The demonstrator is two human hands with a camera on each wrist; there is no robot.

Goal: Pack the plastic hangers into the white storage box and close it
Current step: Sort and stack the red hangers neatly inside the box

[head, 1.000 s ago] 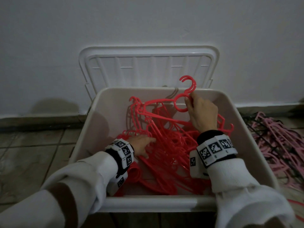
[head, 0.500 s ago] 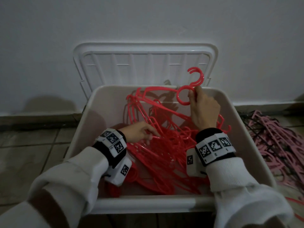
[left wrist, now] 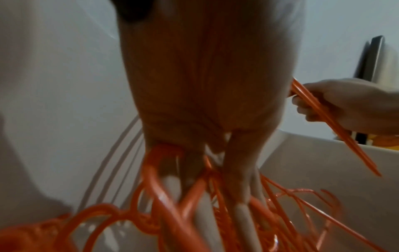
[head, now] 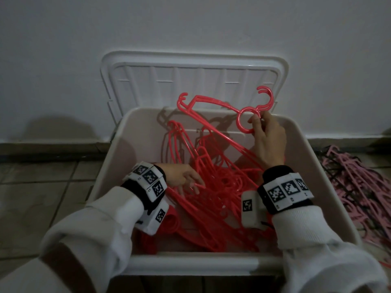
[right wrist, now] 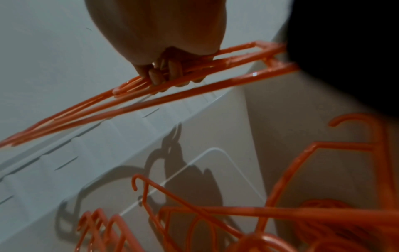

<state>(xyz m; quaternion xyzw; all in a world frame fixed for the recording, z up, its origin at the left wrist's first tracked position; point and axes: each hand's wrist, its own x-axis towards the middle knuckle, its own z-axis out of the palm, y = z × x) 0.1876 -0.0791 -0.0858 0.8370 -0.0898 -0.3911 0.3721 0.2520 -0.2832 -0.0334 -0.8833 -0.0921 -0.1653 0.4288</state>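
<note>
The white storage box [head: 190, 263] stands on the floor, its lid [head: 190, 68] open and leaning against the wall. A tangled pile of red plastic hangers [head: 218, 187] lies inside. My right hand [head: 259, 120] pinches the neck ring of two red hangers [head: 237, 122] and holds them above the far rim, one arm sloping down into the pile. In the right wrist view their bars [right wrist: 215, 68] run under my curled fingers. My left hand [head: 186, 182] is low in the box on the left. Its straight fingers [left wrist: 244, 187] rest among the hangers [left wrist: 168, 204].
A heap of pink and black hangers [head: 359, 182] lies on the floor right of the box. Tiled floor [head: 42, 187] stretches to the left. The white wall [head: 190, 28] rises directly behind the lid.
My right hand has raised the held hangers higher, from inside the box to above its far rim. My left hand has lifted slightly off the pile and shifted left.
</note>
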